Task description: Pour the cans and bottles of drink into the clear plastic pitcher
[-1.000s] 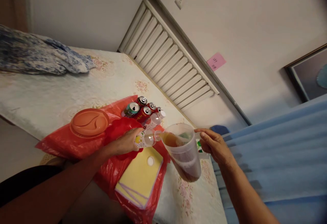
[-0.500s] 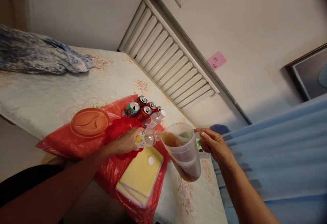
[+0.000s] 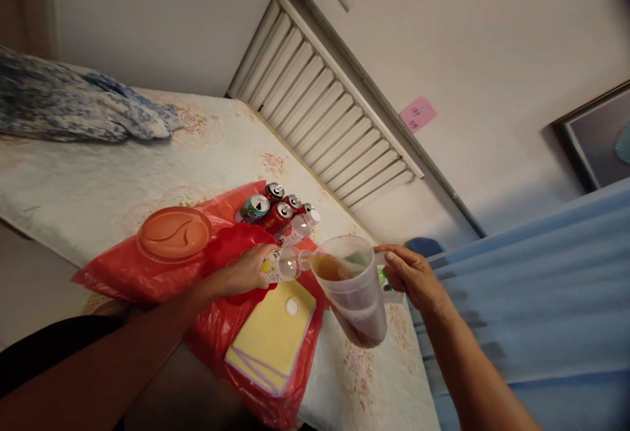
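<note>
My left hand is wrapped round a clear plastic bottle with a yellow fruit label, lying nearly level. The bottle's mouth meets the rim of a translucent plastic pitcher, which is tilted toward it. Brown liquid shows inside the pitcher. My right hand grips the pitcher by its handle. Below the bottle lies a folded yellow cloth with a white bottle cap on it. A red scalloped dish is partly hidden behind my left hand.
Several drink cans and a capped bottle stand behind the hands. An orange lidded container sits on a red plastic bag. Bluish patterned fabric lies far left. A white radiator and blue curtain border the table.
Almost nothing differs. Both hands keep the bottle and the pitcher mouth to mouth, and the view has shifted very slightly.
</note>
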`<state>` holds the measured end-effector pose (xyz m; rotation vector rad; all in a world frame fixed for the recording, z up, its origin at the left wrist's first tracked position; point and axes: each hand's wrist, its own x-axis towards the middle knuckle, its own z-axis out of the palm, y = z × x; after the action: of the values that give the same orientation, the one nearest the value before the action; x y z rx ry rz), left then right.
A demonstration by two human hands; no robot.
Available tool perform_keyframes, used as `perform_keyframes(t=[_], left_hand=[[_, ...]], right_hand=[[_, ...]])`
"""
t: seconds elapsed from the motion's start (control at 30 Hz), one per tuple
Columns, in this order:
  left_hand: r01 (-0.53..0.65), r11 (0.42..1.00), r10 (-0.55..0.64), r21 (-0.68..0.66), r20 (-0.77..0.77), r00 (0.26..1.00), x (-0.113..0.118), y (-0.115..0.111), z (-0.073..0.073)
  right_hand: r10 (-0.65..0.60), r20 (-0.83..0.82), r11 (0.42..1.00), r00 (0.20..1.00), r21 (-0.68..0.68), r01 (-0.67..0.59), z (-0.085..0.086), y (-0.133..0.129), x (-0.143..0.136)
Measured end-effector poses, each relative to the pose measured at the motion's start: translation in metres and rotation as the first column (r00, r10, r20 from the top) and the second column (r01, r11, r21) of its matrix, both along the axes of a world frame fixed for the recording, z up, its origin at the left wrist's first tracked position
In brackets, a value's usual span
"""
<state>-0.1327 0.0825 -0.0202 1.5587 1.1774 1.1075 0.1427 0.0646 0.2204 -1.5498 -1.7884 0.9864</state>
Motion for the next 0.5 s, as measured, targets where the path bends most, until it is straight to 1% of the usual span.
perform_keyframes(t=[0.07,0.1,0.2,0.3,0.4,0.5], left_hand=[[0.105,0.994,-0.105,0.010,0.001,0.994,-0.001,0.002,-0.003],[0.130,0.991,-0.130,0.011,0.002,0.991,-0.001,0.002,-0.005],[0.122,0.993,-0.122,0.008,0.011,0.993,-0.002,0.004,-0.009],[0.125,0.992,-0.125,0.021,0.030,0.992,-0.002,0.004,-0.009],[0.138,0.990,-0.139,0.011,0.065,0.988,-0.003,0.002,-0.005],[0.155,0.988,-0.152,-0.018,0.109,0.982,-0.006,0.000,0.002]], right_hand=[[0.002,-0.001,1.000,1.000,0.002,-0.002,0.000,0.000,0.000],[0.005,-0.002,1.000,1.000,0.004,-0.005,0.000,-0.001,0.001],[0.004,-0.001,1.000,1.000,0.011,-0.004,0.000,-0.003,0.001],[-0.014,-0.022,1.000,1.000,0.018,0.015,-0.004,-0.007,0.003],[-0.046,-0.091,0.998,0.995,0.030,0.048,-0.014,-0.011,0.008],[-0.092,-0.189,0.994,0.978,0.046,0.102,-0.026,-0.013,0.014]])
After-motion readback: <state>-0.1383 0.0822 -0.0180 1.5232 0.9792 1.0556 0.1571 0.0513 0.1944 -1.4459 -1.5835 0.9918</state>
